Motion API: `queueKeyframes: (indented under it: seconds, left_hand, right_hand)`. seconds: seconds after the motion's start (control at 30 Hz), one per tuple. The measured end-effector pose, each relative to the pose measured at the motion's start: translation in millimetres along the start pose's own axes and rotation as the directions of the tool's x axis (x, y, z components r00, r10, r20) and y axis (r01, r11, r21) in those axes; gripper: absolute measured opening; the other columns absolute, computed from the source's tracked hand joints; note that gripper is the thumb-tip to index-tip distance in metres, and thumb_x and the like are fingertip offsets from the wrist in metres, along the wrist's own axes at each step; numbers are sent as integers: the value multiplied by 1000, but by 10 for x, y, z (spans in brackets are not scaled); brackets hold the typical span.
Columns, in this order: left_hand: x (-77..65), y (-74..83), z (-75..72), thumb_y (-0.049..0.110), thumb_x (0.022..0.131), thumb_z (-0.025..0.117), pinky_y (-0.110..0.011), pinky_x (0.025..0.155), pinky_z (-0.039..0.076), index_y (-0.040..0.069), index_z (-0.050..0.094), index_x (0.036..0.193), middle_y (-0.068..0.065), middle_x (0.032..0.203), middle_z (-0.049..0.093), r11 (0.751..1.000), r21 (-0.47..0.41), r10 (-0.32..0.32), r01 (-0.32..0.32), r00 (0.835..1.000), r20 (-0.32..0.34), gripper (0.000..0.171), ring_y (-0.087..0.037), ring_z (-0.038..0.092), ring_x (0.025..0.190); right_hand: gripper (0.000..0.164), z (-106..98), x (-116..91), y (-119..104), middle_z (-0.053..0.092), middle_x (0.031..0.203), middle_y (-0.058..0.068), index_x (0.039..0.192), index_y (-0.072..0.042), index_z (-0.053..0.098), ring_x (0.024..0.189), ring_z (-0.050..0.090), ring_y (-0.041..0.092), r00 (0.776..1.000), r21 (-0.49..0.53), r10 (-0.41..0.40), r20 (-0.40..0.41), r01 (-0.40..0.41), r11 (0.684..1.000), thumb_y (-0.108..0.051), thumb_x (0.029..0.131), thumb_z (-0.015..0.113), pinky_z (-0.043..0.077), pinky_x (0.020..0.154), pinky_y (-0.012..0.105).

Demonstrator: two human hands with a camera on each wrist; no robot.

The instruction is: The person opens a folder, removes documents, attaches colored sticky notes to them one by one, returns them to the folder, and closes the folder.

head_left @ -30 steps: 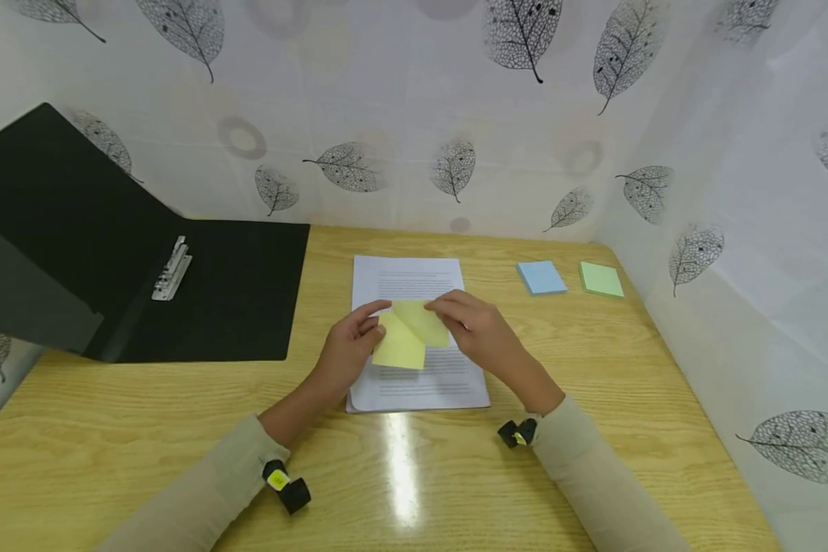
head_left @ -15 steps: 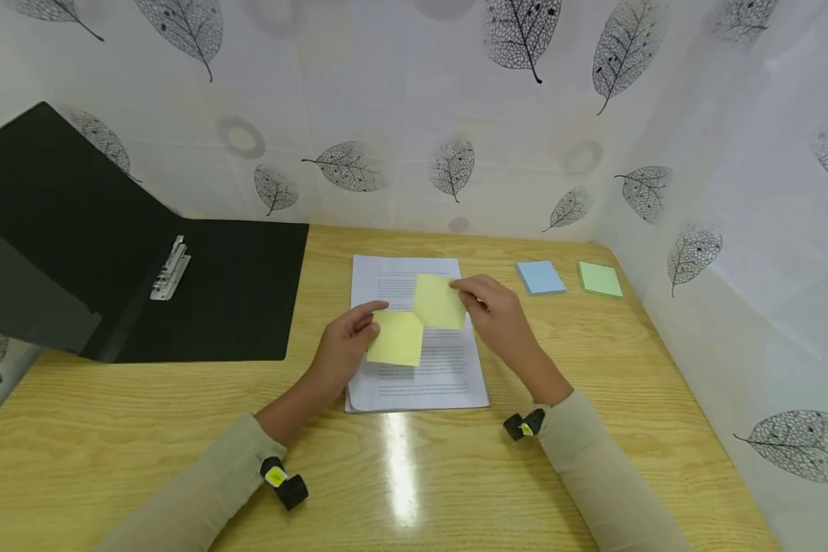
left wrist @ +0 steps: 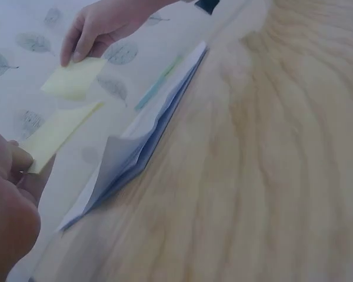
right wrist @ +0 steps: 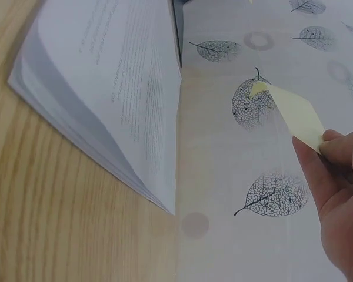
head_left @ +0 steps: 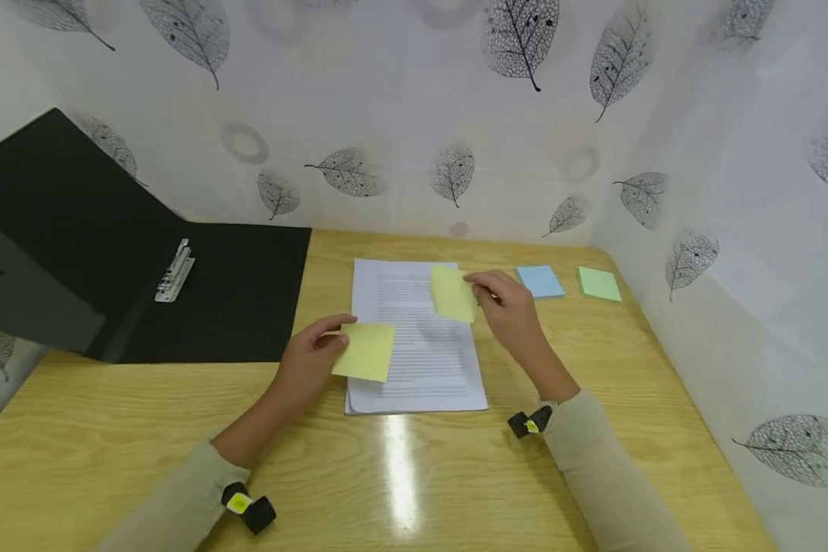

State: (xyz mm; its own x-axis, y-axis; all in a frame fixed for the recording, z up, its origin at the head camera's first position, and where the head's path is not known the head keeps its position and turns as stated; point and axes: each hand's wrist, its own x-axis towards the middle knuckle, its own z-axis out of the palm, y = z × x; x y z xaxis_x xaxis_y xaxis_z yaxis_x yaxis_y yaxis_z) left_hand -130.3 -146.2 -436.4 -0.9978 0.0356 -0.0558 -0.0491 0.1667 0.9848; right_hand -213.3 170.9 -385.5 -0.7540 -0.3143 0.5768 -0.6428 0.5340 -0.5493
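Note:
In the head view my left hand (head_left: 310, 356) grips a pad of yellow sticky notes (head_left: 366, 353) by its left edge, above the lower left of a stack of printed paper (head_left: 421, 376). My right hand (head_left: 510, 307) pinches a single yellow sticky note (head_left: 453, 294) at its right edge, over the stack's upper right. A gap separates the note from the pad. From the right wrist, the note (right wrist: 297, 114) looks bent at its far end, between thumb and finger. The left wrist view shows both yellow pieces held above the paper stack (left wrist: 141, 141).
An open black folder (head_left: 241, 299) with a metal clip (head_left: 175, 272) lies on the left, its cover raised. A blue sticky pad (head_left: 540, 282) and a green one (head_left: 599, 284) lie at the back right. Leaf-patterned curtains (head_left: 400, 100) border the wooden table (head_left: 317, 475).
The yellow note has come away from the pad. My right hand has carried it up and to the right, while my left hand has drawn the pad to the left.

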Motion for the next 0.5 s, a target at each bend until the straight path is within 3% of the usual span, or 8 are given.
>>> queueKeyframes:
  seconds: [0.23, 0.37, 0.5]
  left_hand:
    - [-384, -95, -445, 26, 105, 57, -11, 84, 46, 21, 61, 139, -5, 141, 55, 985, 168, -12, 28, 995, -96, 35, -17, 55, 118]
    - [-584, -184, -677, 31, 106, 55, -7, 84, 44, 22, 60, 141, -7, 141, 55, 957, 277, -52, 91, 988, -143, 37, -21, 53, 121]
    - [-750, -275, -890, 30, 106, 55, -10, 78, 45, 20, 60, 141, -10, 136, 58, 913, 378, -81, 154, 976, -201, 37, -20, 54, 112]
  right_hand:
    - [21, 31, -18, -14, 72, 108, 11, 115, -6, 74, 76, 57, 12, 999, 16, 26, 28, -26, 1000, -2, 100, 60, 45, 62, 20]
    - [20, 50, -30, -27, 72, 107, 9, 115, -6, 74, 75, 56, 11, 999, 9, 28, 42, -28, 1000, -3, 100, 60, 45, 62, 21]
    - [20, 76, -30, -36, 72, 107, 10, 114, -5, 74, 75, 56, 12, 998, 8, 27, 48, -28, 1000, -3, 100, 60, 44, 63, 21]
